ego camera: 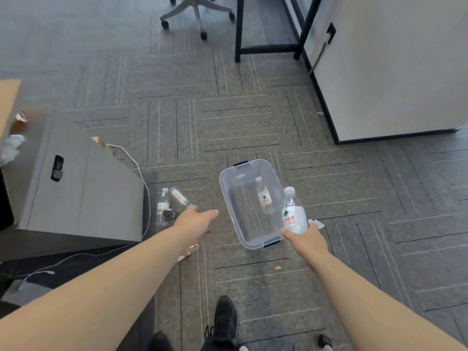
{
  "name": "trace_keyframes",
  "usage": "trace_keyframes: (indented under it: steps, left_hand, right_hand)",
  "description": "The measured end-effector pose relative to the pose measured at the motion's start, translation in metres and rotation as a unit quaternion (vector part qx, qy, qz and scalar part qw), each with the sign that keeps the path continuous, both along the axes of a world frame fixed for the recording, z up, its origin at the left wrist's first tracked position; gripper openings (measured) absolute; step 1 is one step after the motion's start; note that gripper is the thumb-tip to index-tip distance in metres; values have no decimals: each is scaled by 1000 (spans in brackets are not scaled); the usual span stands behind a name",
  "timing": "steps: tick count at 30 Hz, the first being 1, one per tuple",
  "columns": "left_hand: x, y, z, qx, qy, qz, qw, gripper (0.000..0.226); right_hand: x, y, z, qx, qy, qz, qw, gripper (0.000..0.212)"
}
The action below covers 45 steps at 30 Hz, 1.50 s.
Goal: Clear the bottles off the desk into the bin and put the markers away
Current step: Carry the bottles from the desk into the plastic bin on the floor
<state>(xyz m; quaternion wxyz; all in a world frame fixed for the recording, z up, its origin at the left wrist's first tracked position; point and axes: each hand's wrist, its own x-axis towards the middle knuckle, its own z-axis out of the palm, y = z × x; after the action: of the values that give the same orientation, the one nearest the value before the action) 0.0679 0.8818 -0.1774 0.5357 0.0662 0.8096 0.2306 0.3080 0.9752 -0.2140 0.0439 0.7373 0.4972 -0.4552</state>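
A clear plastic bin (229,196) with black latches stands on the carpet in the middle. One water bottle (264,197) lies inside it. My right hand (305,236) grips a second water bottle (292,214) upright over the bin's near right corner. My left hand (195,217) reaches out left of the bin with flat, spread fingers and holds nothing. Just beyond its fingertips, two clear bottles (168,206) lie on the floor beside a grey cabinet (83,188). No markers are in sight.
A white cable (145,198) runs down past the cabinet's corner. A swivel chair base (197,13) and black desk legs (239,29) stand at the back, a white cabinet (387,72) at the right. My black shoes (224,320) are at the bottom.
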Motion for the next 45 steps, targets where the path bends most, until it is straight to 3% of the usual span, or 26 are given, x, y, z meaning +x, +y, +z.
trace_keyframes:
  steps: [4,9,12,13,16,19,21,23,26,31,34,39,42,45]
  left_hand:
    - [-14,-13,8,8,4,26,1000,72]
    - [-32,-37,42,19,8,67,998,55]
    - [-55,-59,70,41,28,99,994,22]
    - [-65,-68,81,52,43,105,992,21]
    - [-103,-105,121,85,78,119,986,57]
    - [-142,-157,164,115,113,154,975,67]
    - [-167,-203,194,132,134,197,962,68]
    - [-193,-260,214,150,160,240,946,63]
    - [-222,-351,241,162,185,302,921,55]
    - [-245,-511,247,105,236,420,870,46]
    - [-231,-589,228,40,236,504,830,45]
    - [-191,-674,186,-54,222,629,743,38]
    - [-173,-707,170,-124,233,650,712,44]
    - [-155,-724,157,-213,206,660,690,60]
  right_hand:
    - [-24,11,11,19,-14,79,997,86]
    - [-38,-13,20,-29,-34,164,985,46]
    - [-55,-30,39,-16,-59,204,977,24]
    - [-64,-35,48,-5,-62,212,975,18]
    - [-107,-51,85,29,-42,256,965,17]
    - [-166,-74,132,89,-28,306,947,31]
    - [-212,-98,165,123,-23,343,931,26]
    - [-262,-130,189,157,-10,386,909,18]
    - [-334,-195,219,188,23,457,869,24]
    - [-424,-343,248,191,111,573,789,31]
    - [-448,-423,240,175,128,651,728,34]
    - [-471,-512,220,132,154,710,675,42]
    - [-483,-550,217,97,171,732,652,39]
    - [-490,-577,219,106,173,772,603,41]
